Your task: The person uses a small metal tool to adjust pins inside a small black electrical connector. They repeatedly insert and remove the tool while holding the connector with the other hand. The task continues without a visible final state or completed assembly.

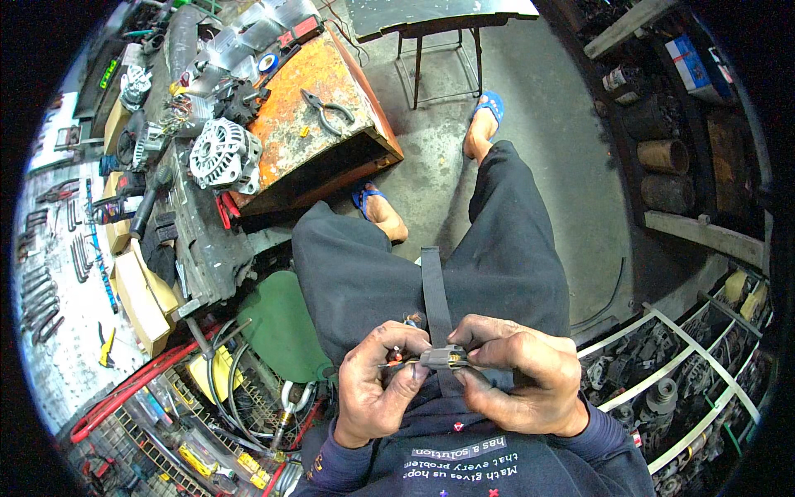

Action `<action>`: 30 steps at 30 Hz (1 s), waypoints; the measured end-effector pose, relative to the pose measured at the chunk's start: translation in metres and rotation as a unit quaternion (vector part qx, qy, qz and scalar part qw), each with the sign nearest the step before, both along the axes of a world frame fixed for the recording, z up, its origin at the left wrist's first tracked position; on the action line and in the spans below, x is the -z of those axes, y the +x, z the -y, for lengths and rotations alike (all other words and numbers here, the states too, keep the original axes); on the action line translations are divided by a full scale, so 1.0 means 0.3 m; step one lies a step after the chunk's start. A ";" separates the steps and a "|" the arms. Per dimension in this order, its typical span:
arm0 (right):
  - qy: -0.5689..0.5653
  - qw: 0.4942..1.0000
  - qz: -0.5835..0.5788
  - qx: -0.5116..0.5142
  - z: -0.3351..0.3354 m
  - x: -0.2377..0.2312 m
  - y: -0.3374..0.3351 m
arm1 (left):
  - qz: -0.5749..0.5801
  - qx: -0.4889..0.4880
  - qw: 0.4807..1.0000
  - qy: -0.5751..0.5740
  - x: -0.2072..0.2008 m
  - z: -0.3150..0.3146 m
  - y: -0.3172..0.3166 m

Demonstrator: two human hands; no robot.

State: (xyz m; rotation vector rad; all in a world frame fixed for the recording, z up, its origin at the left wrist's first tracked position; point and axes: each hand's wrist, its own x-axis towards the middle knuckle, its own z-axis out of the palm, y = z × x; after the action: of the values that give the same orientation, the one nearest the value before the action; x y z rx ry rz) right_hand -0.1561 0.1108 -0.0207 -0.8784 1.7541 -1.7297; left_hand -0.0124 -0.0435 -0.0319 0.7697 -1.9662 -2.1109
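Left hand [383, 383] and right hand [520, 374] pinch one grey connector [438, 358] between them, above one dark strap [434, 282]

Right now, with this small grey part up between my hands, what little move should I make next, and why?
I'd probably steady the grey part with your left hand and ease your right hand slightly aside: fingers crowd both its ends, so from above I can't tell how the thin pieces there meet it.
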 end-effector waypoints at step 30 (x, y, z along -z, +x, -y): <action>0.035 0.993 -0.113 0.020 -0.027 -0.058 0.041 | -0.107 -0.035 0.988 0.108 0.087 -0.051 0.008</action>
State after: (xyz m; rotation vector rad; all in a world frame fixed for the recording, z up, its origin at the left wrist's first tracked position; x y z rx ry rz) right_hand -0.1437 0.1189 -0.0033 -1.0500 1.9774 -1.6347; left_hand -0.0101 -0.0282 -0.0579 0.6057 -1.5999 -2.2834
